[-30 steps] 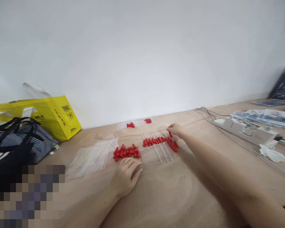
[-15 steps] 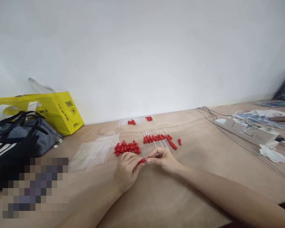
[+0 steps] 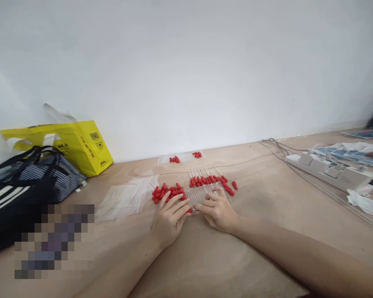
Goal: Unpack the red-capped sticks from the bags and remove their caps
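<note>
My left hand [image 3: 170, 216] is closed at the thumb and index finger on a small red rubber dropper bulb [image 3: 189, 210]. Its other fingers reach over the near edge of a pile of red bulbs [image 3: 161, 192]. Close by on the right, my right hand [image 3: 218, 210] has its fingers bent down at the near ends of a row of clear glass tubes [image 3: 200, 193]. What its fingertips pinch, if anything, is hidden. Beyond that row lie more tubes with red bulbs [image 3: 205, 180] at their near ends. One loose red bulb [image 3: 234, 185] lies to the right.
Clear plastic bags [image 3: 127, 196] lie left of the pile. Another bag [image 3: 186, 158] with red bulbs is by the wall. A yellow bag [image 3: 93, 145] and a striped black bag [image 3: 62, 174] stand left. A white power strip [image 3: 329, 171] with cables and a crumpled tissue [image 3: 365, 200] lie right.
My right hand has lowered its fingers from a raised glass tube to the row. My left hand's fingers have spread toward the pile. The view has shifted slightly left.
</note>
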A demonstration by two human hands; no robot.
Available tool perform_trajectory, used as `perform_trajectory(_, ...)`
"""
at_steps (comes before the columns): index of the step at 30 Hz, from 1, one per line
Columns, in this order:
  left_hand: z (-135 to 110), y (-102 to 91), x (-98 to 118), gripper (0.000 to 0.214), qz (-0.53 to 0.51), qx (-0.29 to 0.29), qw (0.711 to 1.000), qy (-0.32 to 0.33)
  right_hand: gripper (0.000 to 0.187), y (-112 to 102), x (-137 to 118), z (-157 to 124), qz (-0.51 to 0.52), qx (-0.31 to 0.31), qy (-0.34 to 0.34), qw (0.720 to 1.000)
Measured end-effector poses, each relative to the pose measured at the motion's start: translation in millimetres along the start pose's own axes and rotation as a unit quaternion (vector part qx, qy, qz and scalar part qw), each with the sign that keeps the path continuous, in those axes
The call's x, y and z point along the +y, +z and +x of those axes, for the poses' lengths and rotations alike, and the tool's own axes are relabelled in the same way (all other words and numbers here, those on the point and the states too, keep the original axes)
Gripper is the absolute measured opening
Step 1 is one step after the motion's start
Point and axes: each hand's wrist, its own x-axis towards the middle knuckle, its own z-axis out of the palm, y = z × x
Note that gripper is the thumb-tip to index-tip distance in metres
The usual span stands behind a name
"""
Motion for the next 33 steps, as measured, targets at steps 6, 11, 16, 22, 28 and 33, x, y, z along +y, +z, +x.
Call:
perform_trajectory(6, -0.7, -5.7, 2.5, 0.015, 0.029, -0.013, 0.999, 0.009, 0.022, -5.6, -0.1, -0.5, -0.001, -0.013, -0.014, 1.000)
perform_trajectory(11, -2.1, -7.6, 2.4, 0.019, 0.032, -0.024, 0.999, 0.007, 0.023, -6.3, -0.9, -0.6, 0.004, -0.013, -0.016, 1.000)
perform_trajectory(16, -3.2, -7.0, 3.0, 0.025, 0.025, -0.017, 1.000, 0.007, 0.021, -5.9, -1.3, -2.3, 0.009, -0.017, -0.016, 1.000)
perform_trajectory(22, -9.6, -14.9, -10.4, 0.021, 0.040, 0.016, 0.999, -0.010, 0.020, -9.7, 8.3, -8.4, 0.043, -0.022, 0.027, 0.998)
perform_trajectory(28, -16.2, -18.0, -43.7, 0.023, 0.010, 0.062, 0.981, -0.185, 0.027, -6.0, 31.5, -4.3, 0.062, 0.007, 0.195, 0.979)
perform_trajectory(33, -31.1, -8.0, -84.6, 0.028, 0.030, 0.072, 0.944, -0.320, 0.024, 5.7, 40.7, -2.0, 0.028, -0.029, 0.246, 0.968)
